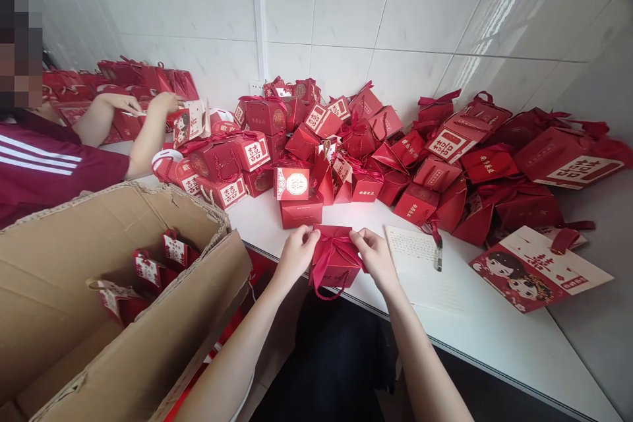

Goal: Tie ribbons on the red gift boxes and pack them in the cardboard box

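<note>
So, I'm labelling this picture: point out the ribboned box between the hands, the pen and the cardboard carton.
Ribboned box point(339, 260): head view, on the red card near its middle.
Pen point(438, 255): head view, middle of its barrel.
Cardboard carton point(165, 331): head view, on its bare right side wall.

Ribbon point(324, 260) hides some of the held box's point(340, 275) top! Carton's point(163, 320) cut off at left. Paper's point(420, 287) writing point(415, 246): too small to read.

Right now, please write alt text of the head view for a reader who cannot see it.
A person's left hand and right hand flank a shiny red ribbon bow on a small red paper box at the edge of a white table. Many decorated red paper boxes are piled behind; an open brown cardboard carton stands at left.
</note>
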